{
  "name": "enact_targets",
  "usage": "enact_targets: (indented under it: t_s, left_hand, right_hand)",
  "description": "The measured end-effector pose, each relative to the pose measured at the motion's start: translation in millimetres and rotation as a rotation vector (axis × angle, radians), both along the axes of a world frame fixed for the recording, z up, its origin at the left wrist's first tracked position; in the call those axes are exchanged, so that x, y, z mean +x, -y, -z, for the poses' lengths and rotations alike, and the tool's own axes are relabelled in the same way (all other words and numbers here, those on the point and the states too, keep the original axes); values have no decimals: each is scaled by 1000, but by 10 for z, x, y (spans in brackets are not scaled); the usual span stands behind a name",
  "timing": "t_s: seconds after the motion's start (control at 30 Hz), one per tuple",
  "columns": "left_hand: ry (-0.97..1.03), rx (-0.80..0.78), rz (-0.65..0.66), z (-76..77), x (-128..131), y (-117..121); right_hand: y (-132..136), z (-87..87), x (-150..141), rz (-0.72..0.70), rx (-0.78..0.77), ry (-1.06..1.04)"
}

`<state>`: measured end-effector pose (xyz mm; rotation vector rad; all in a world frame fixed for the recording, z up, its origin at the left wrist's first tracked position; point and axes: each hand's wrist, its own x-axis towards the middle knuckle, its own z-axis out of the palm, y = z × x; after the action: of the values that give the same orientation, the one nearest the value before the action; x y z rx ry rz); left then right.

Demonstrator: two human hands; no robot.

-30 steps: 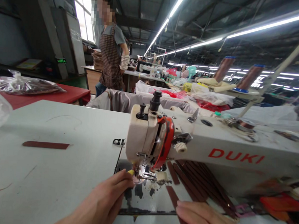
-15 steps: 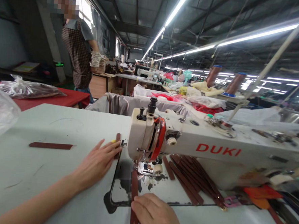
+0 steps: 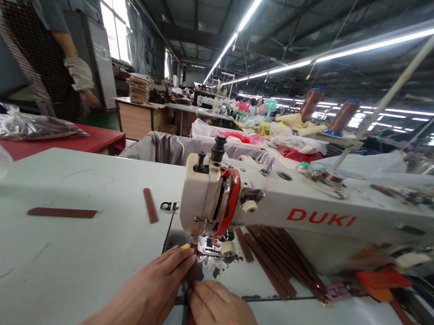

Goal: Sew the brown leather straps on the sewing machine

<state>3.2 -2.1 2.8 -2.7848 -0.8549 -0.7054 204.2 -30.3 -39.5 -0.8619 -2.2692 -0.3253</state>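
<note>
A white DUKI sewing machine (image 3: 258, 204) stands on the pale table (image 3: 68, 251). My left hand (image 3: 150, 295) lies flat beside the needle area, fingers stretched toward the presser foot (image 3: 211, 250). My right hand (image 3: 222, 312) is closed in a pinch on a brown leather strip (image 3: 194, 274) that runs under the foot. Both hands touch the strip just in front of the needle. A second brown strip (image 3: 150, 205) lies on the table left of the machine head, and a third strip (image 3: 62, 212) lies farther left.
A bundle of brown strips (image 3: 280, 264) lies under the machine arm. Orange tools (image 3: 379, 280) sit at the right. A plastic bag (image 3: 28, 125) rests on a red table. A person in a checked apron (image 3: 35, 58) stands at the far left. Thread cones (image 3: 311, 103) rise behind.
My left hand let go of a strip left of the machine head and came back to the needle. My right hand pushed the other strip up under the foot. The person at the left walked closer.
</note>
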Motion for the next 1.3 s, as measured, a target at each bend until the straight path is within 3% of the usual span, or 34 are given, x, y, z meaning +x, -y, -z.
enact_targets:
  t_s: [0.2,0.5,0.63,0.77,1.0,1.17,1.3]
  left_hand:
    - [-90,-77,-3,-80,39,-15]
    - [88,-84,-29,15,45,-47]
    - [131,-91,-28,-7,69,-47]
    - [142,-139,-29,-19,70,-32]
    - [198,-245,-3,-48,48,-13]
    - [174,-188,-1,-30,32,-32]
    - [169,-134,1,44,40,-54]
  right_hand:
    - [-31,-51,25,-32,-160,18]
    - [-99,-153,-12,-90,-71,-53]
    - [-144,-119,4,-85,-3,-40]
    - [-170,-96,-5,-54,-44,-25]
    - [-81,-212,74,-24,-23,-144]
    - [-48,-232,146,-33,-160,-206]
    - [-65,-246,118,-35,-185,-260]
